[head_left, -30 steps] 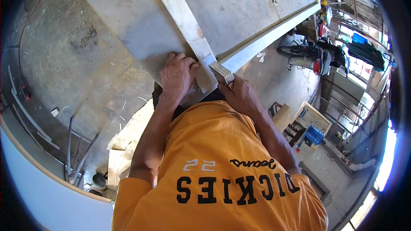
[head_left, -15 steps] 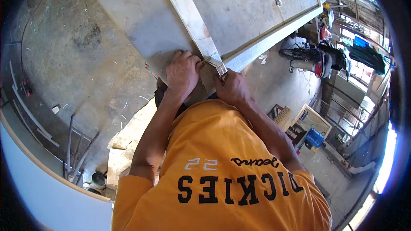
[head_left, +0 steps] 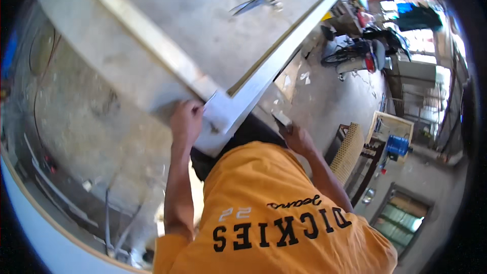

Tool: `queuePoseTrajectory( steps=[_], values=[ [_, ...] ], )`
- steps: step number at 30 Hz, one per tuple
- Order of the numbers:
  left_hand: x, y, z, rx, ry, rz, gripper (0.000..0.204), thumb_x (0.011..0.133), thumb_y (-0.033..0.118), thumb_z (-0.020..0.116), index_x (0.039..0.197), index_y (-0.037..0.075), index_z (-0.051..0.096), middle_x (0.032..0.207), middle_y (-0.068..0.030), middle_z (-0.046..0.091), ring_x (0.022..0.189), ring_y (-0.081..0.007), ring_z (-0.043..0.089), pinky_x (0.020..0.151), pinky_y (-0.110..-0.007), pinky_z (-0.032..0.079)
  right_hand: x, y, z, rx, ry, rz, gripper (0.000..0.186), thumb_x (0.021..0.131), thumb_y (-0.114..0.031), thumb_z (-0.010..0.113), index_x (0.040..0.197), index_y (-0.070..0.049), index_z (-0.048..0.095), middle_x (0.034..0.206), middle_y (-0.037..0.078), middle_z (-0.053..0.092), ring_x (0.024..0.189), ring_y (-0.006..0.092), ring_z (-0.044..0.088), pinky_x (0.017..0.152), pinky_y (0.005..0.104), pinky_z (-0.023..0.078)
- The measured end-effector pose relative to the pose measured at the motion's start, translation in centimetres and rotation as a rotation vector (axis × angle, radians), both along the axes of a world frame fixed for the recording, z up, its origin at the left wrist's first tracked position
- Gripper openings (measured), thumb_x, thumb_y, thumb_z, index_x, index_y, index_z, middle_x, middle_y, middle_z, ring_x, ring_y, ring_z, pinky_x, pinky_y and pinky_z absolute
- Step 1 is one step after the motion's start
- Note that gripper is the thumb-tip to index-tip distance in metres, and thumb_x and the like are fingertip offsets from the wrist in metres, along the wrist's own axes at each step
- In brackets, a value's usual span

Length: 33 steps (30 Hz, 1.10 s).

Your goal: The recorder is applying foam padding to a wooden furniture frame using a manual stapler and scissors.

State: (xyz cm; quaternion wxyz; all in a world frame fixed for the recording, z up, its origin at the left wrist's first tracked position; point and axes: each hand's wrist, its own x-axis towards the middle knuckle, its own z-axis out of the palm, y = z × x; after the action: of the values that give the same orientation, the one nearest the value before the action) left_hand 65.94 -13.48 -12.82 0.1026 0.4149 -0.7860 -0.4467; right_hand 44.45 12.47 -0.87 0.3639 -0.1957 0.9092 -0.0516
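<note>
A large pale panel (head_left: 101, 45) lies before me, edged by a whitish frame strip (head_left: 152, 45) and a shiny light strip (head_left: 274, 66) that meet at the near corner. My left hand (head_left: 186, 122) is beside this corner, its fingers curled together over the panel's edge; whatever they pinch is too blurred to make out. Apart from the frame, to the right of the corner, my right hand (head_left: 300, 139) grips a small tool with a flat pale metal end (head_left: 281, 117). Metal snips (head_left: 257, 3) rest on the panel, farther off.
Behind the panel to the right stands a motorcycle (head_left: 357, 58). A woven chair (head_left: 347, 149) and a blue water jug (head_left: 397, 145) are at the right. Bent metal rods (head_left: 107, 218) and a white board (head_left: 30, 223) lie at the lower left.
My right hand has drawn away from the frame corner to the right, taking the small metal-ended tool with it. My left hand has stayed near the corner. The view has swung and blurred.
</note>
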Motion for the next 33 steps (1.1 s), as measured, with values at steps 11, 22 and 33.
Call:
queuePoseTrajectory(
  steps=[11,22,33],
  values=[
    [-13.2,4.6,9.3,-0.097,0.159,0.117,0.011,0.086,0.006,0.070,0.097,0.005,0.068,0.086,-0.0071,0.065,0.068,-0.0198,0.058,0.067,-0.033,0.050,-10.8,29.0,-16.5,0.154,-0.114,-0.317,0.049,0.085,-0.042,0.069,0.090,0.007,0.066,0.079,0.021,0.066,0.069,0.0362,0.061,0.066,0.0462,0.050],
    [-39.1,14.6,12.2,-0.038,0.167,-0.383,0.011,0.084,0.009,0.072,0.093,0.003,0.071,0.085,-0.0087,0.069,0.070,-0.0228,0.062,0.066,-0.032,0.051,-22.3,34.7,-26.5,0.012,-0.251,-0.661,0.058,0.082,-0.049,0.071,0.090,0.008,0.069,0.077,0.018,0.067,0.069,0.0320,0.063,0.070,0.0427,0.052],
    [-57.2,8.9,6.8,-0.586,0.156,-0.381,0.026,0.082,0.022,0.075,0.102,0.008,0.068,0.099,-0.0093,0.063,0.084,-0.0303,0.062,0.078,-0.045,0.049,-44.9,18.6,-15.5,-0.435,-0.242,-0.550,0.046,0.087,-0.042,0.068,0.096,0.002,0.069,0.078,0.011,0.065,0.068,0.0236,0.059,0.067,0.0373,0.050]
  ],
)
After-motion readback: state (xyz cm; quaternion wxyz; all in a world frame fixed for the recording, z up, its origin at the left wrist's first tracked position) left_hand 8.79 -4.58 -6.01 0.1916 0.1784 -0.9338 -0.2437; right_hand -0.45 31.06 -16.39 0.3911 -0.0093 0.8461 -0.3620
